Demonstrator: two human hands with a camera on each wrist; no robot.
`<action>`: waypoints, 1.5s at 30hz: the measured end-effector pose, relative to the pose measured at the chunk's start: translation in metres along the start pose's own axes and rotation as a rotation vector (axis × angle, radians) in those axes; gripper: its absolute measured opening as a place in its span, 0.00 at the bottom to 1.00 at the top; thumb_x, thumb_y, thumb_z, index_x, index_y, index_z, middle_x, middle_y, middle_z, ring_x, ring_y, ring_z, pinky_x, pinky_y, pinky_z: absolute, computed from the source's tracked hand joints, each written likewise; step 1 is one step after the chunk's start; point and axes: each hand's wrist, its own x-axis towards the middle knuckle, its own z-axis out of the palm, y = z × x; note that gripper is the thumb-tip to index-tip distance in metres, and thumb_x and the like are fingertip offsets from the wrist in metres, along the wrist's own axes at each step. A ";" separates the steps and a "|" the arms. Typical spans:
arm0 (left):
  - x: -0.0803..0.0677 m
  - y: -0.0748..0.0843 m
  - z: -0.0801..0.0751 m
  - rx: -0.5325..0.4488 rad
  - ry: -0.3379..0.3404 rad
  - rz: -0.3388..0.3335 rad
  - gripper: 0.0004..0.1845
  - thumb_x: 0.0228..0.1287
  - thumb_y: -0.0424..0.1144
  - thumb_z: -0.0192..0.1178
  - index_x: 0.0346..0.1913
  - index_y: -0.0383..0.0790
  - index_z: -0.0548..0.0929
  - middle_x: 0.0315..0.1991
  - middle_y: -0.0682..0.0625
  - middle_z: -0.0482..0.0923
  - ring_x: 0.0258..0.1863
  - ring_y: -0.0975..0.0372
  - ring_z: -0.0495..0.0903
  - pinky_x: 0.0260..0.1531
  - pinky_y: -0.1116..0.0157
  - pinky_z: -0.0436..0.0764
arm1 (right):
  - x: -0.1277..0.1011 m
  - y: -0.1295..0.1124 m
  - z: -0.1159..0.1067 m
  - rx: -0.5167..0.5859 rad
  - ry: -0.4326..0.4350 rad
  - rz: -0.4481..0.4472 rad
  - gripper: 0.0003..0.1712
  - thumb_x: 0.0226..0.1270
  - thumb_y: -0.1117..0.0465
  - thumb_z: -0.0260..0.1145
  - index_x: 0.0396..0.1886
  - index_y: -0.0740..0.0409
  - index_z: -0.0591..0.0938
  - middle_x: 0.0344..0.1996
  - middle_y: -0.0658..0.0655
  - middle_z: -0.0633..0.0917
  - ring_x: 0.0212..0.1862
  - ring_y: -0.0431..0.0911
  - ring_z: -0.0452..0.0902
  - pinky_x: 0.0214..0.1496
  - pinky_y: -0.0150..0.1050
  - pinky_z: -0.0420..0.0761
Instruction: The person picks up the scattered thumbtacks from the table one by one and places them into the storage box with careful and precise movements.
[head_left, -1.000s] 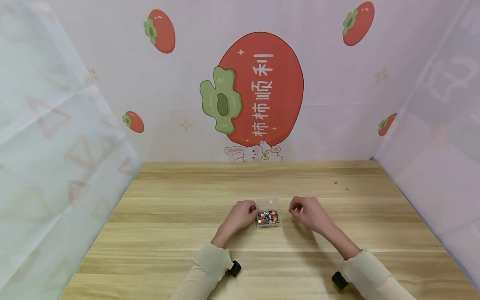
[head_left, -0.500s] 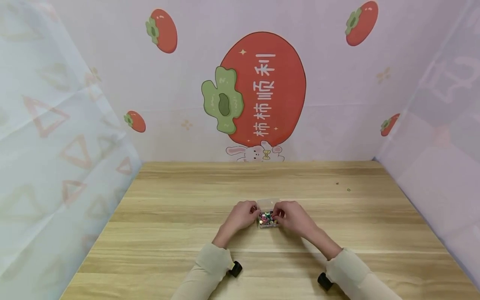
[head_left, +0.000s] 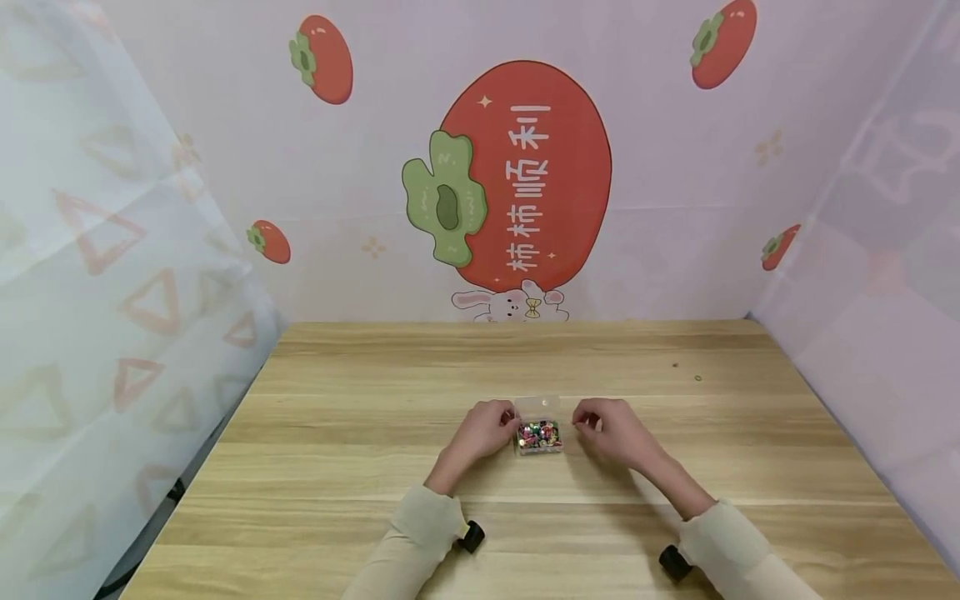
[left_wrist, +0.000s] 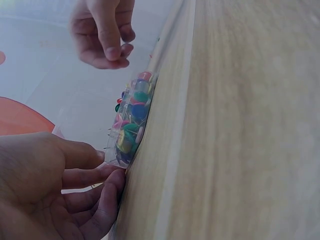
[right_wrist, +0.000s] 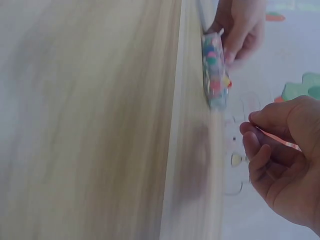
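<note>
Two hands work at one small clear plastic box of coloured pushpins that sits near the middle of the wooden surface, a little toward me. My left hand has its fingertips curled against the box's left end, steadying it against the wood. My right hand hovers just beside the box's right end, apart from it, thumb and forefinger pinched together; whether a pin sits between them I cannot tell, it is too small to see.

I judge the box light and stiff, its smooth plastic likely to skate on the wood unless it is held at the short ends, as the left hand does now. Its lid looks to be folded open behind it. The pins inside are loose, small and sharp-tipped, so I would take each one by its plastic head.

Behind the surface, the backdrop shows a large red persimmon bearing the white characters 柿柿顺利, with smaller persimmons scattered around. No brand or label is readable on the box.
</note>
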 end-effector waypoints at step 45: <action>-0.002 0.000 0.000 -0.025 -0.006 -0.002 0.08 0.72 0.40 0.58 0.37 0.41 0.84 0.26 0.55 0.80 0.22 0.67 0.73 0.25 0.70 0.73 | -0.023 0.160 -0.101 -0.154 0.231 0.254 0.10 0.55 0.73 0.58 0.36 0.70 0.83 0.31 0.68 0.85 0.34 0.57 0.81 0.36 0.43 0.76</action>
